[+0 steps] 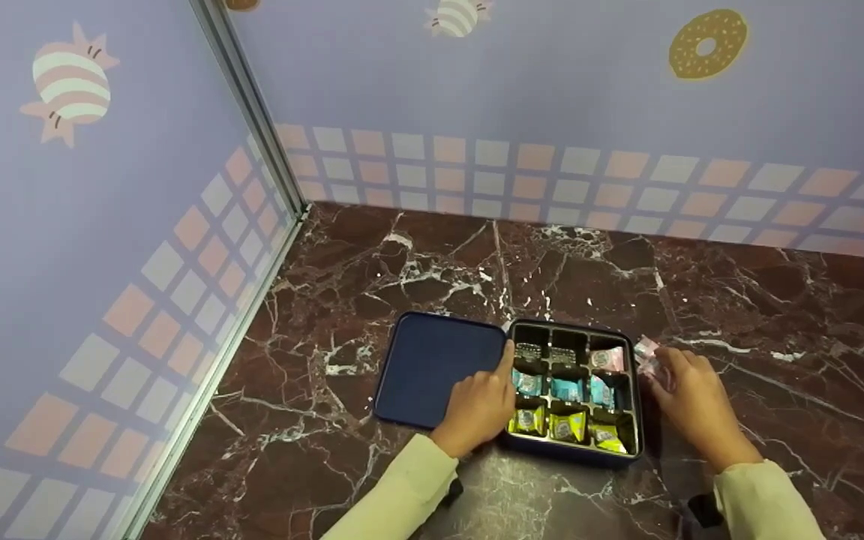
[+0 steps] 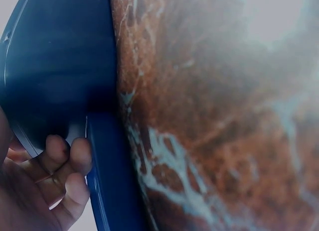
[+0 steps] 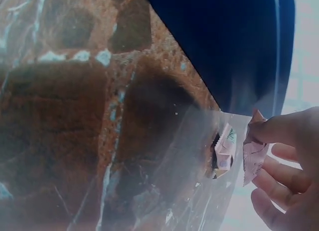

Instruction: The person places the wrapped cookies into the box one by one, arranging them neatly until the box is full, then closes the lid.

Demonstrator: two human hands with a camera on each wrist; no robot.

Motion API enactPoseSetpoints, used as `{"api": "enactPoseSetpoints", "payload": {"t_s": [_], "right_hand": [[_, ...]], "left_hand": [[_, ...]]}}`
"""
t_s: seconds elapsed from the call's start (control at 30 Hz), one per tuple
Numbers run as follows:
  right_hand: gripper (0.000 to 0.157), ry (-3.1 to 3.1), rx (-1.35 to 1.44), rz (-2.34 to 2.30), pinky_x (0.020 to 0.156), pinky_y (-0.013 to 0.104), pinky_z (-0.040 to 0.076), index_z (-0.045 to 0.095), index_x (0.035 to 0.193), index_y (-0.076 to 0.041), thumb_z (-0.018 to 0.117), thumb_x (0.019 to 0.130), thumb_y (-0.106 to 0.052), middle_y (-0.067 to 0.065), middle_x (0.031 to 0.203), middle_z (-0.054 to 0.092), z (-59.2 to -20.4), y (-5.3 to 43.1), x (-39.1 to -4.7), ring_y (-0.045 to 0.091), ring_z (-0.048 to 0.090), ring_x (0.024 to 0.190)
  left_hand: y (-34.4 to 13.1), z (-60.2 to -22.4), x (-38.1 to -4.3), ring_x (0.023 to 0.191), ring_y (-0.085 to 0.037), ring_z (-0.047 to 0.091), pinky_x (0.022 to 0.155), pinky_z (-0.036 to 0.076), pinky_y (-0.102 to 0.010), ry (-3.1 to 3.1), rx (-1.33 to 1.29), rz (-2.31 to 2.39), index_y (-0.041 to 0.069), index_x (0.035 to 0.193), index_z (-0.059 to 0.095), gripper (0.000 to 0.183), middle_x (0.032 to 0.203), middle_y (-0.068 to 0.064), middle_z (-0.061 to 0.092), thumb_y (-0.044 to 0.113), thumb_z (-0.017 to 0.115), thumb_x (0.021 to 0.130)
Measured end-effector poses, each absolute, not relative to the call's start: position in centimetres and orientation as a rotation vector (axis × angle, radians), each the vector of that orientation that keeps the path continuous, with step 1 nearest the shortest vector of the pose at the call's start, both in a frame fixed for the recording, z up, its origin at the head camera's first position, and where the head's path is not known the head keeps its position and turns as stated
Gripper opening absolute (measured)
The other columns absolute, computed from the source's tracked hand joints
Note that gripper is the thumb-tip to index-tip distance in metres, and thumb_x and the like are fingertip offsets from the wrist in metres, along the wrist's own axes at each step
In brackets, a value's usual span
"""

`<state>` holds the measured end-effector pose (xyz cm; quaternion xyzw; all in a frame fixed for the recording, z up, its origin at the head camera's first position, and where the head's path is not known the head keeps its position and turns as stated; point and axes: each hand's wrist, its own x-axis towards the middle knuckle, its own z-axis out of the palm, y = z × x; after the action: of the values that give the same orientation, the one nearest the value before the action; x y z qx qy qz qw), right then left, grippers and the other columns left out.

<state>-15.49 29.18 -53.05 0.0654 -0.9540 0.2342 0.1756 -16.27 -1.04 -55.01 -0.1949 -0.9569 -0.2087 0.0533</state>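
My left hand [image 1: 481,401] has its index finger stretched along the left rim of a dark blue tin [image 1: 578,454]. In the left wrist view its other fingers [image 2: 77,188] are loosely bent beside the lid's edge. The tin's divided tray holds yellow candies [image 1: 568,426] in the near row and teal candies [image 1: 567,389] in the middle row. One pink candy [image 1: 607,359] sits in the far right compartment. To the right of the tin, my right hand [image 1: 698,401] pinches a pink wrapped candy [image 3: 254,154] between thumb and finger. Another pink candy [image 3: 225,151] lies on the table close by.
The dark blue lid [image 1: 432,367] lies flat against the tin's left side. Brown marbled table [image 1: 327,450] surrounds both. A patterned wall panel [image 1: 552,90] stands at the back, and another panel [image 1: 64,262] along the left.
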Motion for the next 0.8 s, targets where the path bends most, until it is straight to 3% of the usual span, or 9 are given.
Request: {"api": "enactPoseSetpoints", "payload": {"t_s": [0.43,0.8], "right_hand": [[0.043,-2.690,0.145,0.675,0.077,0.059,0.043,0.061,0.115,0.001,0.074,0.074,-0.004,0.027,0.097,0.061,-52.1,29.0,-15.4,0.043,0.054,0.091],[0.040,-2.620,0.181,0.667,0.075,0.054,0.043,0.061,0.109,0.001,0.072,0.071,-0.001,0.023,0.090,0.059,-51.6,28.4,-15.6,0.039,0.053,0.088]], "left_hand": [[-1.0,-55.0,-16.3,0.039,-0.011,0.031,0.038,0.024,-0.027,-2.907,-0.583,-0.626,0.009,0.151,0.033,0.054,0.046,0.004,0.040,0.020,0.042,0.099],[-1.0,-55.0,-16.2,0.037,-0.010,0.028,0.037,0.021,-0.025,-2.910,-0.586,-0.622,0.010,0.151,0.033,0.053,0.045,0.005,0.037,0.020,0.041,0.099]]}}
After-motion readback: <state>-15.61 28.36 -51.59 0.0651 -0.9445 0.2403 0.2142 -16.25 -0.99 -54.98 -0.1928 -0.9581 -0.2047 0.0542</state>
